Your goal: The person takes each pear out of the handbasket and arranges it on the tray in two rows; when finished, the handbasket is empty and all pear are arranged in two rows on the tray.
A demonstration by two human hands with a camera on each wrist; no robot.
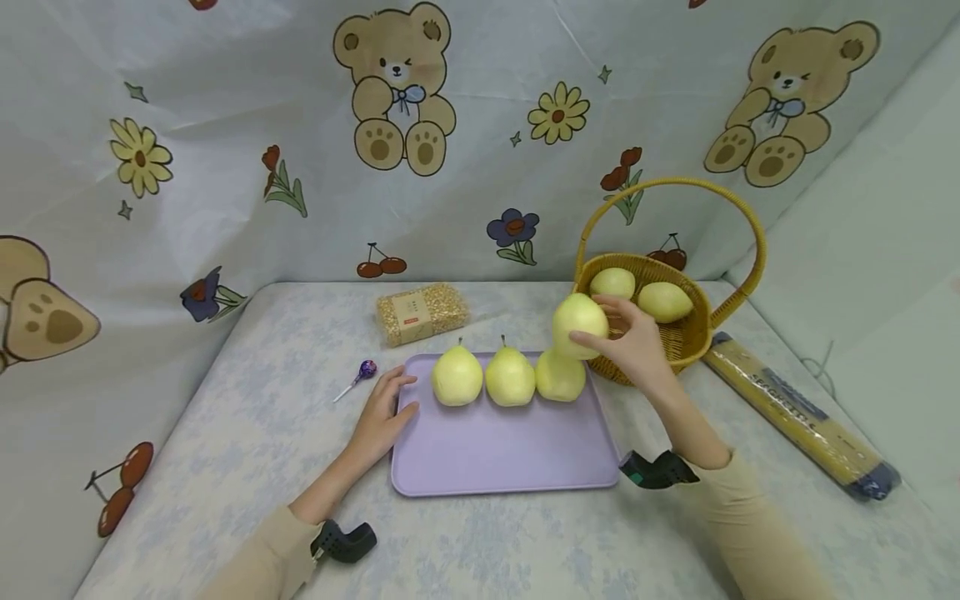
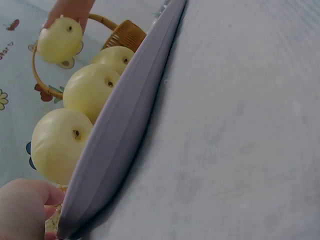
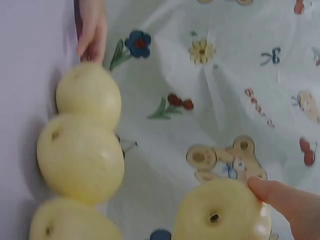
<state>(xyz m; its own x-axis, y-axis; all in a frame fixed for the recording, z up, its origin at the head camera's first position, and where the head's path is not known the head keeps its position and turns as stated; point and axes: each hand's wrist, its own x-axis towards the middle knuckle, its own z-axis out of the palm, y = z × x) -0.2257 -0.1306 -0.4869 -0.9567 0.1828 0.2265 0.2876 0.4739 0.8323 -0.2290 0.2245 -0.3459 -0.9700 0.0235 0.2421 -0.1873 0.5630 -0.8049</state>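
So I've got this pear (image 1: 581,321) pinched in my right hand (image 1: 637,346), up over the right end of the tray (image 1: 502,458), next to the basket (image 1: 693,350). I'd keep the squeeze light and clear the last pear in the row (image 1: 560,382) so they don't bruise. My left hand (image 1: 381,417) rests loose-fingered on the left rim, handy for steadying. Long pack (image 1: 798,412) reads SPAGHETTI, grain bag (image 1: 445,307) label's too small to read

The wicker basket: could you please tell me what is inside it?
Inside the wicker basket are a left pear and a right pear. The right hand and held pear cover part of the interior; whether more lies there cannot be seen.
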